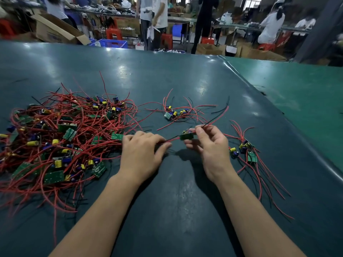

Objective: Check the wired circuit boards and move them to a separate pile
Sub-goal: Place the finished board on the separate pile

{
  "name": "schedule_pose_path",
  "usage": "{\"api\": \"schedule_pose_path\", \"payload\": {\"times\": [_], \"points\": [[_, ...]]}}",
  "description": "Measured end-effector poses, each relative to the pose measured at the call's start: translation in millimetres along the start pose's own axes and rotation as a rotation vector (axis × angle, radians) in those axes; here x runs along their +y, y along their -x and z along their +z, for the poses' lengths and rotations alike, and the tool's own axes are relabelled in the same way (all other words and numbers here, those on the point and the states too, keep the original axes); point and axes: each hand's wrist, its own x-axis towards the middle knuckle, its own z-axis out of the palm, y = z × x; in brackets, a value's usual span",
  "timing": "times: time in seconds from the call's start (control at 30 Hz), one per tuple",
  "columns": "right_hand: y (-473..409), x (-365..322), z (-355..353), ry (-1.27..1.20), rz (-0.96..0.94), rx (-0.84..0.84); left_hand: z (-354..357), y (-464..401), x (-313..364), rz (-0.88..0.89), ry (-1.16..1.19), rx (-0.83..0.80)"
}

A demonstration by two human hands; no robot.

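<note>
Two bare forearms are seen entering from 6 o'clock over a dark green table [176,210]. The left hand [141,154] is held palm down just above the table, its fingers curled over red wires that run from a small green circuit board [186,136]; the wires appear to be pinched between thumb and fingertips, though the contact itself is partly hidden. The right hand [209,145] is raised beside it, at 3 o'clock of the left; the board's far-side wires are pinched between its thumb and forefinger, the remaining fingers loosely curled. The board is thus suspended between both hands, clear of the table, near the frame's centre. At 9 o'clock of the hands a large tangled pile [61,134] of boards with red and black wires is spread, its nearest edge touching the left hand. At 3 o'clock of the right hand a small group of boards [245,149] is laid, wires trailing toward 5 o'clock. At 12 o'clock, beyond the held board, a second small cluster [174,113] is set apart. Farther off, beyond the table edge, standing persons [154,19], cardboard boxes [55,28] and red stools [114,33] are recorded, blurred.
</note>
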Motion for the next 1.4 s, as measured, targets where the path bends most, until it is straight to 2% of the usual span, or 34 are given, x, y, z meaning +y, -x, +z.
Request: {"api": "schedule_pose_path", "payload": {"times": [0.1,0.23,0.37,0.5,0.57,0.63,0.7,0.73,0.8,0.9,1.0,1.07,1.13,1.2,1.3,1.4], "points": [[-3.9,-8.4,-9.0,-0.136,0.005,0.079,-2.5,-6.3,-11.1,-0.129,-0.036,0.053],[0.9,-6.7,-5.8,-0.13,0.009,0.03,-9.6,-13.3,-15.4,-0.276,0.084,0.259],[-3.6,-14.0,-9.0,-0.302,-0.039,0.114,-8.4,-19.6,-35.4,-0.369,0.064,0.275],[-1.3,-18.5,-12.6,-0.483,0.078,0.039,-2.4,-25.6,-37.1,-0.504,0.075,0.324],[-0.4,-18.8,-11.8,-0.538,0.122,0.03,-2.6,-20.9,-29.0,-0.47,0.047,0.346],[-1.0,-22.4,-12.6,-0.603,0.142,0.045,-4.4,-13.2,-18.4,-0.331,-0.074,0.52],[-1.2,-24.6,-12.2,-0.636,0.155,0.042,-4.5,-5.5,-7.1,-0.126,-0.041,0.66],[-0.4,-24.2,-11.3,-0.623,0.158,0.026,-3.6,-2.3,0.4,-0.003,0.077,0.633],[2.0,-20.2,-8.0,-0.515,0.154,-0.043,0.3,5.0,17.8,0.135,0.413,0.428],[6.5,-14.7,-3.7,-0.266,0.117,-0.175,1.1,7.9,36.0,-0.025,0.815,0.17],[8.2,-12.7,-2.9,-0.209,0.09,-0.232,2.4,2.6,34.9,-0.203,1.062,0.127],[8.0,-12.9,-2.9,-0.219,0.095,-0.243,1.9,-0.8,32.4,-0.329,1.28,0.043],[7.2,-13.4,-3.4,-0.221,0.091,-0.257,0.6,-2.7,31.8,-0.408,1.4,-0.087],[7.0,-12.9,-3.6,-0.221,0.083,-0.268,0.8,-4.3,30.1,-0.41,1.462,-0.148],[7.1,-10.1,-0.6,-0.192,0.071,-0.233,2.9,-4.4,28.2,-0.364,1.567,-0.127],[6.9,-5.9,2.5,-0.147,0.103,-0.145,4.7,-1.1,29.7,-0.322,1.533,-0.089]]}}
